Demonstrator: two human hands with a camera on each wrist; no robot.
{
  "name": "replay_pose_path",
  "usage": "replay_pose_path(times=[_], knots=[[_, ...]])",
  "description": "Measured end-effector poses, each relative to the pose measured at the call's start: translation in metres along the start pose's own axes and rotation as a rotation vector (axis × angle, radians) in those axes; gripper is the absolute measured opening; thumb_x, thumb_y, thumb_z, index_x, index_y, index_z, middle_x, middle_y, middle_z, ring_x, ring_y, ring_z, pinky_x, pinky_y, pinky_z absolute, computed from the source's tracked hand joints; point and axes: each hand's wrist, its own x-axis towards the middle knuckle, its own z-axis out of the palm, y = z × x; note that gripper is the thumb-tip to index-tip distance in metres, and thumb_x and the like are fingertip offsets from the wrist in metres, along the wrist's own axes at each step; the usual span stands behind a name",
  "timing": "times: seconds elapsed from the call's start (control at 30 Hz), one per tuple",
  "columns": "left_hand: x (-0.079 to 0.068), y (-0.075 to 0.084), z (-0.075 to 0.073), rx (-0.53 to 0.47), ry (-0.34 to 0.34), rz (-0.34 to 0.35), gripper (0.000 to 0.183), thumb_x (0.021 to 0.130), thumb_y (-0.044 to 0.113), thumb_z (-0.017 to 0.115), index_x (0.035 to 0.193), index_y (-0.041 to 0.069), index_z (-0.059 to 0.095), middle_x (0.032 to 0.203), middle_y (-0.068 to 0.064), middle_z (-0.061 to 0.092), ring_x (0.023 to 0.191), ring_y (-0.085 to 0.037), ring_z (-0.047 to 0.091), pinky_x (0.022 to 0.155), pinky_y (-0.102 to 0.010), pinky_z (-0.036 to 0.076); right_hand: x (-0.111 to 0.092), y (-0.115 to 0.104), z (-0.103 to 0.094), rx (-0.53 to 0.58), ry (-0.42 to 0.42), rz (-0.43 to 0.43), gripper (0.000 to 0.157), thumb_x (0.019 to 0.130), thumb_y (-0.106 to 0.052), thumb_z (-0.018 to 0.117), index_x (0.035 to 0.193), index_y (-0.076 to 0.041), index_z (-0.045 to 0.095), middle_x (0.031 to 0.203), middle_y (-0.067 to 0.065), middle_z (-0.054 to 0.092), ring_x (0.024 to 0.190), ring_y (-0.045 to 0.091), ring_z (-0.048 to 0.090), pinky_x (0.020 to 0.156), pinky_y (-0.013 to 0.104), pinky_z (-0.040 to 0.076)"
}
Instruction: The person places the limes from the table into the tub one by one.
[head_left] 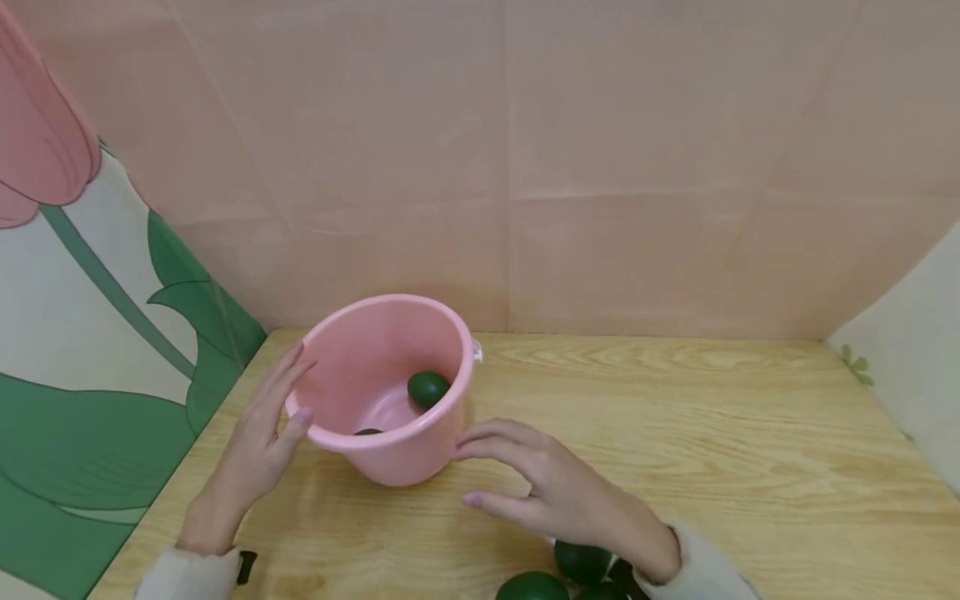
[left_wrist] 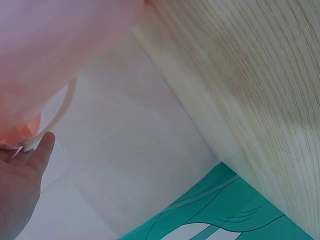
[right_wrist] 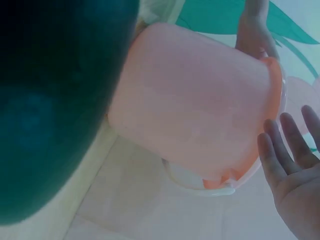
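A pink bucket [head_left: 420, 458] stands on the table at centre left, its mouth turned toward the head camera. Inside lies a dark green avocado [head_left: 428, 390], and the top of another dark thing [head_left: 368, 432] peeks over the front rim. At the left rim, my left hand [head_left: 258, 433] rests with extended fingers and its thumb apart. My right hand [head_left: 536, 479] is spread, its fingertips close beside the bucket's lower right side and nothing in its grasp. Below that wrist sit several avocados [head_left: 532, 586], partly cut off by the frame and covered by the sleeve.
The wood-grain table [head_left: 675, 433] reaches back to a pinkish wall covering [head_left: 637, 208]. To the left rises a sheet printed with a tulip and green leaves [head_left: 97, 450]. A pale handle [right_wrist: 197, 190] hangs from the bucket's rim.
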Motion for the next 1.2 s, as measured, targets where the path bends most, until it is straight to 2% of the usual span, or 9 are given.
replay_pose_path(times=[0.1, 0.27, 0.47, 0.6, 0.8, 0.93, 1.1, 1.2], knots=[[0.000, -0.001, -0.001, 0.006, 0.002, 0.003, 0.055, 0.094, 0.014, 0.058, 0.148, 0.011, 0.046, 0.162, -0.007, 0.032, 0.149, -0.035, 0.029, 0.118, -0.027, 0.021, -0.002, 0.000, 0.000, -0.012, -0.031, 0.010, 0.035, 0.095, -0.029, 0.066, 0.129, -0.019, 0.061, 0.130, -0.005, 0.062, 0.121, 0.011, 0.059, 0.101, 0.032, 0.051], [0.001, -0.001, -0.001, 0.011, -0.003, 0.004, 0.054, 0.095, 0.016, 0.058, 0.148, 0.012, 0.046, 0.162, -0.006, 0.032, 0.149, -0.031, 0.028, 0.118, -0.025, 0.020, -0.007, -0.001, -0.001, -0.036, -0.098, 0.048, 0.034, 0.096, -0.035, 0.064, 0.127, -0.020, 0.062, 0.128, -0.008, 0.061, 0.119, 0.008, 0.059, 0.099, 0.030, 0.051], [0.000, -0.001, -0.002, 0.010, 0.000, 0.002, 0.056, 0.093, 0.012, 0.058, 0.148, 0.011, 0.046, 0.162, -0.006, 0.031, 0.150, -0.031, 0.028, 0.118, -0.030, 0.022, -0.014, -0.002, 0.000, -0.077, -0.145, 0.046, 0.035, 0.097, -0.037, 0.061, 0.127, -0.019, 0.062, 0.127, -0.007, 0.061, 0.117, 0.009, 0.059, 0.098, 0.031, 0.052], [0.000, -0.001, -0.002, 0.012, 0.009, 0.013, 0.057, 0.092, 0.011, 0.059, 0.148, 0.011, 0.046, 0.162, -0.007, 0.032, 0.150, -0.028, 0.028, 0.117, -0.023, 0.019, -0.020, -0.002, 0.002, -0.089, -0.179, 0.061, 0.036, 0.097, -0.041, 0.061, 0.126, -0.020, 0.062, 0.127, -0.007, 0.062, 0.117, 0.008, 0.059, 0.098, 0.032, 0.052], [0.000, -0.002, -0.001, 0.009, 0.016, 0.027, 0.056, 0.093, 0.012, 0.058, 0.147, 0.011, 0.047, 0.161, -0.008, 0.033, 0.150, -0.024, 0.028, 0.116, -0.017, 0.018, -0.027, -0.002, 0.007, -0.123, -0.236, 0.073, 0.038, 0.095, -0.043, 0.063, 0.127, -0.023, 0.061, 0.128, -0.009, 0.061, 0.119, 0.007, 0.058, 0.098, 0.030, 0.051], [0.000, -0.002, -0.001, 0.008, 0.016, 0.024, 0.055, 0.093, 0.013, 0.058, 0.147, 0.012, 0.047, 0.161, -0.008, 0.033, 0.150, -0.024, 0.028, 0.116, -0.018, 0.018, -0.031, -0.003, 0.008, -0.131, -0.268, 0.086, 0.038, 0.095, -0.045, 0.062, 0.127, -0.025, 0.062, 0.128, -0.012, 0.060, 0.119, 0.006, 0.058, 0.098, 0.030, 0.051], [0.000, -0.001, -0.001, 0.008, 0.013, 0.013, 0.055, 0.093, 0.013, 0.058, 0.147, 0.012, 0.047, 0.161, -0.008, 0.033, 0.150, -0.027, 0.028, 0.117, -0.025, 0.020, -0.035, -0.003, 0.006, -0.130, -0.314, 0.109, 0.038, 0.095, -0.048, 0.060, 0.126, -0.025, 0.062, 0.127, -0.011, 0.061, 0.118, 0.007, 0.058, 0.097, 0.031, 0.052], [0.000, 0.000, -0.001, 0.008, 0.015, 0.019, 0.054, 0.093, 0.013, 0.058, 0.147, 0.011, 0.048, 0.161, -0.008, 0.033, 0.149, -0.029, 0.029, 0.117, -0.022, 0.020, -0.037, -0.002, 0.006, -0.118, -0.347, 0.125, 0.038, 0.095, -0.049, 0.059, 0.125, -0.025, 0.062, 0.126, -0.012, 0.062, 0.117, 0.007, 0.059, 0.097, 0.031, 0.051]])
